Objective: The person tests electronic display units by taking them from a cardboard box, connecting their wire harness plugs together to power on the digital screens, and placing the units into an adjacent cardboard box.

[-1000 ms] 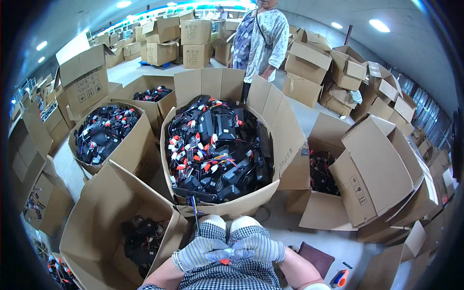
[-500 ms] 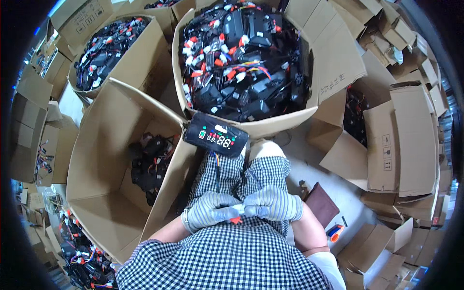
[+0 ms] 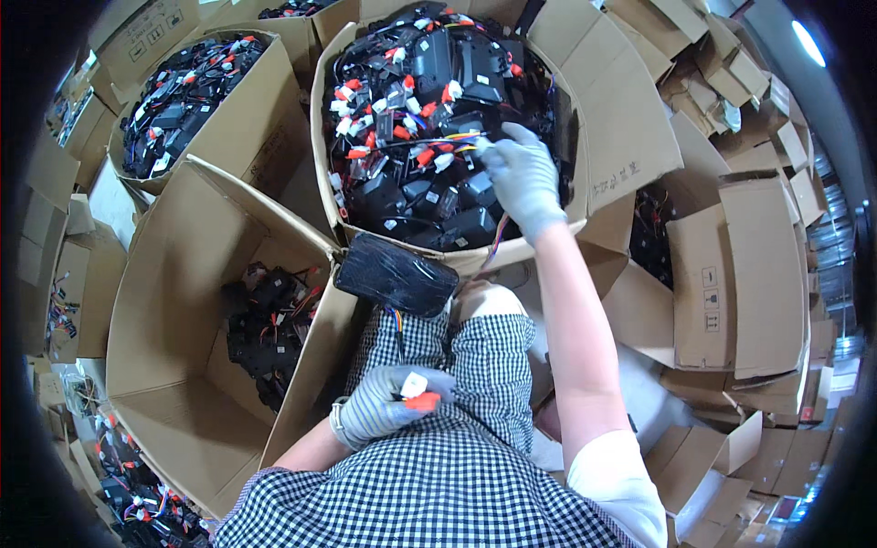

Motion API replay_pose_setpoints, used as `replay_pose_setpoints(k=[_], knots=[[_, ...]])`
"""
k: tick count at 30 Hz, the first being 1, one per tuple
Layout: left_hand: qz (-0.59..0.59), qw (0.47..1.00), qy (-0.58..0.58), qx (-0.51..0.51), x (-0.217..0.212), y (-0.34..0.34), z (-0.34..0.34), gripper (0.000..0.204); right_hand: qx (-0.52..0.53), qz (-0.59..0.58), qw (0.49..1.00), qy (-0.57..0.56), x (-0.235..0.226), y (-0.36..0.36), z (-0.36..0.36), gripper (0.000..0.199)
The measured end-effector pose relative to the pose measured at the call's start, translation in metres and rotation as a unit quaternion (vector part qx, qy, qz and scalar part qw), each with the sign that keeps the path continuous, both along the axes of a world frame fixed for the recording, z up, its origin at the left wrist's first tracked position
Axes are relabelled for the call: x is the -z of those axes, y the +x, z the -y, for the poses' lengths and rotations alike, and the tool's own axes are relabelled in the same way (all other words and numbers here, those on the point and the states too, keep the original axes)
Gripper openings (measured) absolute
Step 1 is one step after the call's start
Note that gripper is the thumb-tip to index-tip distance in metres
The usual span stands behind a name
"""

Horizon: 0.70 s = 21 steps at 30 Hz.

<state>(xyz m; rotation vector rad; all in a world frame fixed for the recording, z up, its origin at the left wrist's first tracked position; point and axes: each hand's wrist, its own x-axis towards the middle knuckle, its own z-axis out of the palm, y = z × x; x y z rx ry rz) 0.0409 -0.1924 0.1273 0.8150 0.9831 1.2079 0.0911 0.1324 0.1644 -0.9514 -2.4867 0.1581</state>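
My left hand, in a striped glove, is closed around a cable end above my lap, its white and red connectors showing past the fingers. My gloved right hand reaches over the full box, with its thumb and fingers pinching a white connector on coloured wires. A multicoloured cable hangs beneath that hand toward my knees. The black display unit rests, its face dark, by the box edges and my knee; its lead runs down toward my left hand.
In front stands a carton heaped with black units and red and white connectors. A deeper carton at left holds several units at its bottom. Another full carton stands far left. Open cartons crowd the right side.
My right hand has left my left hand and moved forward and up to the full box. The display's lit digits have gone dark. My left hand stays near my lap with the connectors.
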Motion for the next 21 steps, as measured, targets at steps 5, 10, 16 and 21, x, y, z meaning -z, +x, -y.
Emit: replay_pose_setpoints(k=[5, 10, 16, 21], knots=[[-0.018, 0.999, -0.001, 0.032, -0.016, -0.01, -0.01, 0.039, 0.005, 0.157, 0.979, -0.127, 0.033, -0.043, -0.024, 0.025], [0.039, 0.981, 0.064, -0.179, 0.006, -0.016, -0.029, 0.057, -0.171, -0.17, 0.964, -0.108, 0.024, 0.015, 0.028, 0.015], [0.277, 0.915, 0.127, -0.263, 0.023, -0.04, -0.114, 0.075, -0.219, -0.147, 0.954, -0.145, 0.066, 0.081, 0.12, 0.017], [0.309, 0.851, 0.09, -0.415, -0.019, -0.045, -0.118, 0.046, -0.212, -0.092, 0.961, -0.154, 0.082, 0.1, 0.135, 0.018]])
